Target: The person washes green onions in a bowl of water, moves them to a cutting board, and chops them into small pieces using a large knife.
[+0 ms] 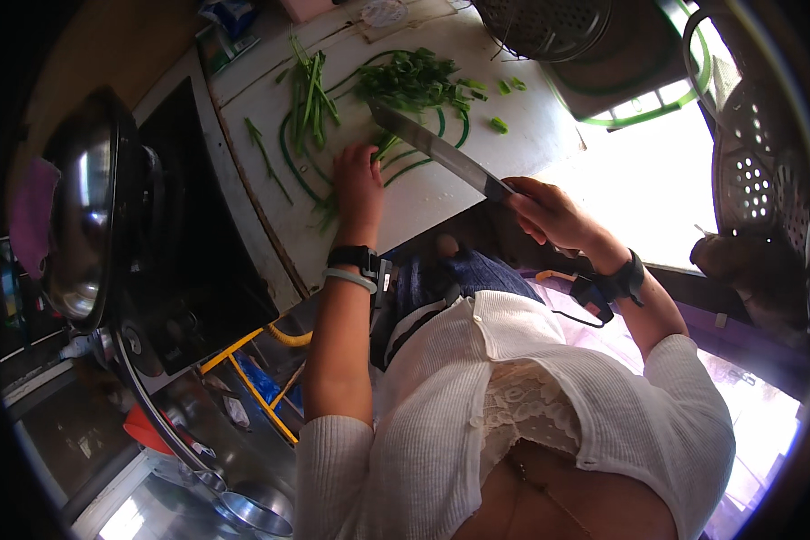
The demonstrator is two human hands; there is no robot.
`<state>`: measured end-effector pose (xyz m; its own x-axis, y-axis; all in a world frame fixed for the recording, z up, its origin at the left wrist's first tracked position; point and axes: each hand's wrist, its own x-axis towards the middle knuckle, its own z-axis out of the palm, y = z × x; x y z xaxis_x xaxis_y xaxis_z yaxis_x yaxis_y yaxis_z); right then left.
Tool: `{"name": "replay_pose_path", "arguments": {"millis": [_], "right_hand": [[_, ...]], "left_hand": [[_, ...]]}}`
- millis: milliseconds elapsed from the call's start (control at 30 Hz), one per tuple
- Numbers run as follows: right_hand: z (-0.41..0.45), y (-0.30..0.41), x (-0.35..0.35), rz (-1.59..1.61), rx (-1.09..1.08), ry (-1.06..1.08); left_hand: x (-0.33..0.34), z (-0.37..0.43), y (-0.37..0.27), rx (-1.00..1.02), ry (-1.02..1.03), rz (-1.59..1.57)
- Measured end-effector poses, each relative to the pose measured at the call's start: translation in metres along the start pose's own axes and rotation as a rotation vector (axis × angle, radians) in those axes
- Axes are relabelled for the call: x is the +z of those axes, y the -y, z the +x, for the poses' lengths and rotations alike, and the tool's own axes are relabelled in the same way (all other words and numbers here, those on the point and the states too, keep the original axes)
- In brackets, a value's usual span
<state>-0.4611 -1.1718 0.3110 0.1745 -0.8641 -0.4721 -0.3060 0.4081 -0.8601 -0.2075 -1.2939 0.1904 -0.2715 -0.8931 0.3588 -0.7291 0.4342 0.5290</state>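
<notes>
My right hand [547,210] grips the handle of a broad kitchen knife [439,148], its blade slanting up to the left over a white board with green lines [432,209]. My left hand [360,177] holds down a small bunch of green stalks [385,143] close beside the blade. Beyond the blade lies a heap of chopped greens [408,77], with cut pieces [499,125] scattered to its right. Uncut green stalks [310,101] rest at the upper left of the board, and one thin stalk [268,162] lies apart, farther left.
A dark cooktop [196,256] adjoins the worktop on the left, with a shiny metal pan or lid [81,209] on it. Perforated metal baskets [547,27] stand at the top right and right edge. A green-rimmed container [621,74] is at the upper right. Metal bowls [256,506] sit lower left.
</notes>
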Motion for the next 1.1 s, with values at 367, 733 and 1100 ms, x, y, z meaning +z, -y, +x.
{"name": "replay_pose_path", "arguments": {"millis": [367, 733, 1100], "right_hand": [[-0.018, 0.003, -0.023, -0.096, 0.032, -0.084], [-0.026, -0.013, -0.012, 0.129, -0.028, -0.114], [-0.034, -0.016, -0.009, 0.111, -0.07, -0.149]], "left_hand": [[-0.042, -0.025, -0.001, -0.108, -0.096, 0.339], [-0.045, 0.003, -0.012, -0.057, 0.162, 0.491], [-0.024, 0.02, -0.024, -0.084, 0.317, 0.578]]}}
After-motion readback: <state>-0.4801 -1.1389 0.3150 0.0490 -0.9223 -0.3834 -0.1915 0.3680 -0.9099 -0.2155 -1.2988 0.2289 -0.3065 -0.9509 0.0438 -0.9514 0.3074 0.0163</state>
